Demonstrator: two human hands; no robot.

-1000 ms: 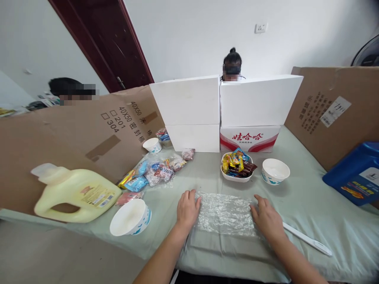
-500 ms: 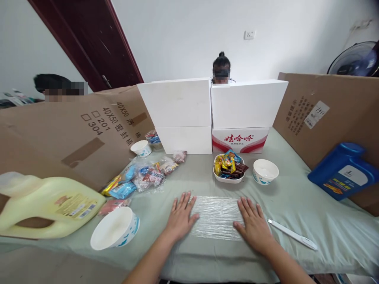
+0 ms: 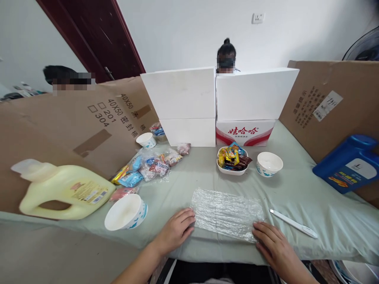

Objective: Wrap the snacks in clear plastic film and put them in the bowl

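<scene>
Here, the crinkled clear plastic sheet [image 3: 226, 213] lies on the green cloth [image 3: 192, 169], below the middle of the frame. Our left hand [image 3: 175, 228] touches its left edge, our right hand [image 3: 274, 242] its lower right corner, both lightly curled; whether they pinch it, we cannot tell. We would probably do best spreading both ends evenly, clear of the white tool [image 3: 293, 223] at lower right.

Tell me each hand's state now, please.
Left hand: touching clear plastic film at left edge; grip unclear.
Right hand: touching film's right edge; grip unclear.
</scene>
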